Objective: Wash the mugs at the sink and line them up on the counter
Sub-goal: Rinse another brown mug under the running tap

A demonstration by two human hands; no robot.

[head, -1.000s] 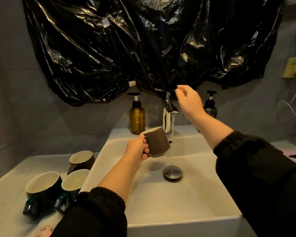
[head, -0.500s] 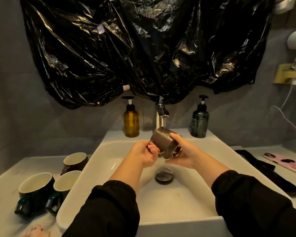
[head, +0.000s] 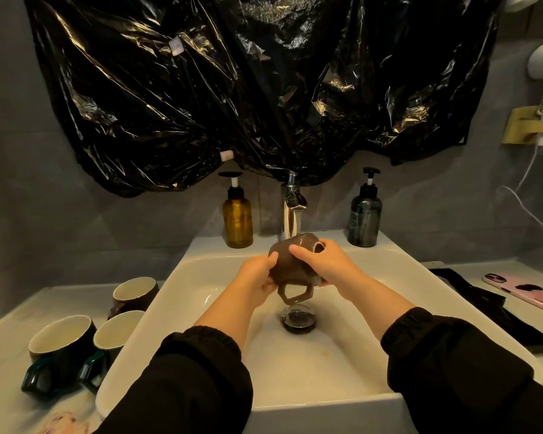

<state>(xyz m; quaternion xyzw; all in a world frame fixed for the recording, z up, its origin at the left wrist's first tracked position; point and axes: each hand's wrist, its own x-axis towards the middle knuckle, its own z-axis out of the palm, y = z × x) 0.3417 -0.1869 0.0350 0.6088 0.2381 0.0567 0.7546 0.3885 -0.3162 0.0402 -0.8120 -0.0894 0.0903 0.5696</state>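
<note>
No writing can be read; the label on the grey bottle (head: pixel 365 219) is too blurred.

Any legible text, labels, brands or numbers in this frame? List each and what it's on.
None readable.
Dark pump bottle: pale label, too blurred to read.
Amber pump bottle: faint marking, too blurred to read.
White tape tabs on black plastic sheet: no writing visible.
Pink phone case: pattern only.
Brown mug: no print visible.

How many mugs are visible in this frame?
4. A brown mug is held under the faucet. Three stand on the counter left of the sink: a second brown mug behind, a large dark mug and a smaller dark mug in front. None looks hidden.
</note>
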